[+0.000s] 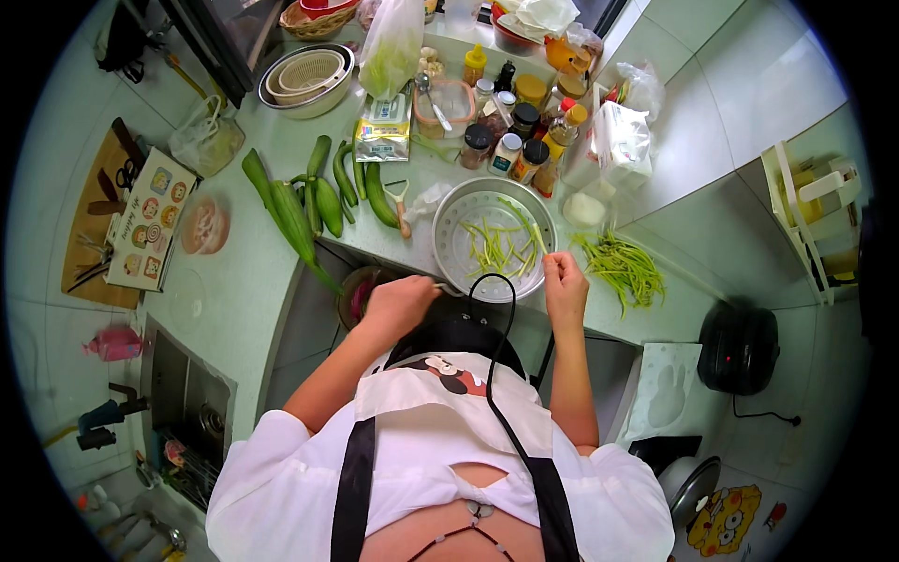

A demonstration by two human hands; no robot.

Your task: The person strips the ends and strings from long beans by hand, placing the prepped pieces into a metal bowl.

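A round perforated metal strainer pan [449, 201] sits at the counter's front edge, with cut pieces of thin green stems [489, 245] scattered inside. My right hand [566, 286] is closed at the pan's right rim, pinching a pale green stem [537, 234] that slants up over the pan. At the left, my left hand [405, 304] is closed with its fingertips close to the pan's lower left rim; what they hold, if anything, I cannot make out. A heap of long green stems [623, 269] lies on the counter right of my right hand.
Left of the pan lie green gourds [286, 215], cucumbers [379, 197] and a peeler [401, 211]. Several seasoning jars [507, 155] crowd behind it. Below my left hand is a dark bin [351, 290]. A sink [187, 393] is at the left, a black cooker [740, 348] at the right.
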